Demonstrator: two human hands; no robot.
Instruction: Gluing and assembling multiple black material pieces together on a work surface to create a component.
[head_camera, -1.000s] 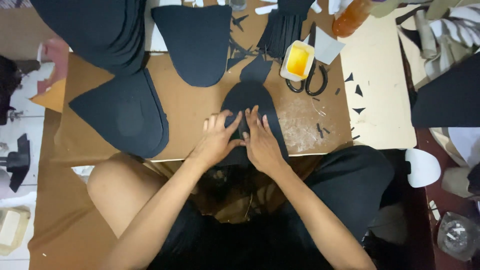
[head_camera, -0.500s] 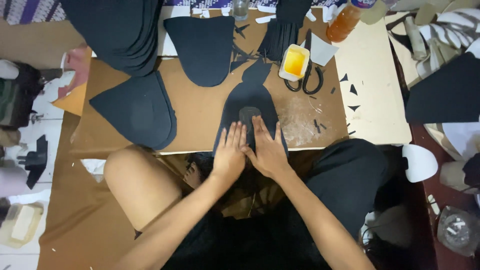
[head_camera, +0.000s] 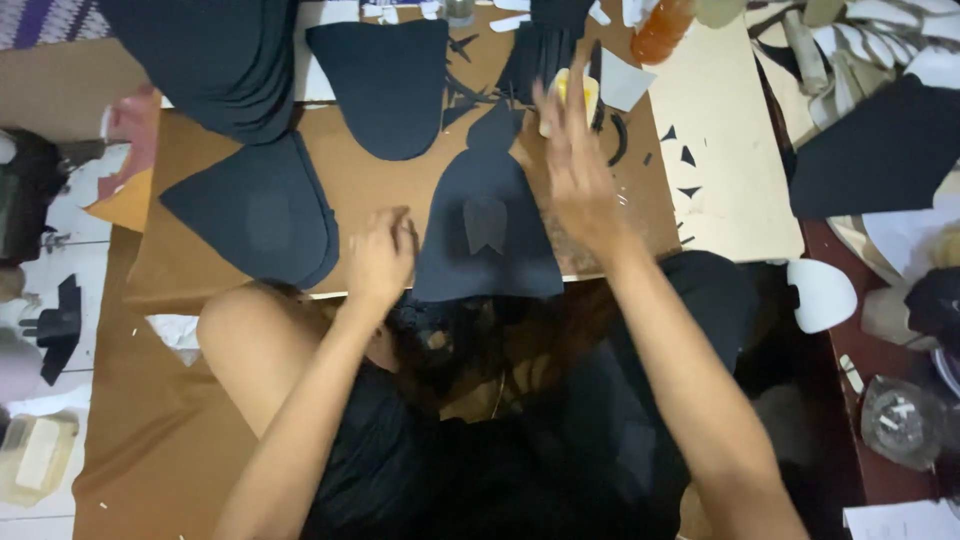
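left hand (head_camera: 378, 258) loosely curled, resting beside black cutout (head_camera: 488, 225) | right hand (head_camera: 580, 165) open, raised, holding nothing, near yellow pot (head_camera: 572, 92)

R hand (head_camera: 575, 165) motion-blurred, hides yellow pot (head_camera: 572, 95); black stack (head_camera: 215, 60) cut by top edge.

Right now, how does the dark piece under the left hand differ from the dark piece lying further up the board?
The near dark piece carries a small grey patch at its middle; the far dark piece is plain. The left hand touches the near one's edge; nothing touches the far one. Both lie flat on the brown board.
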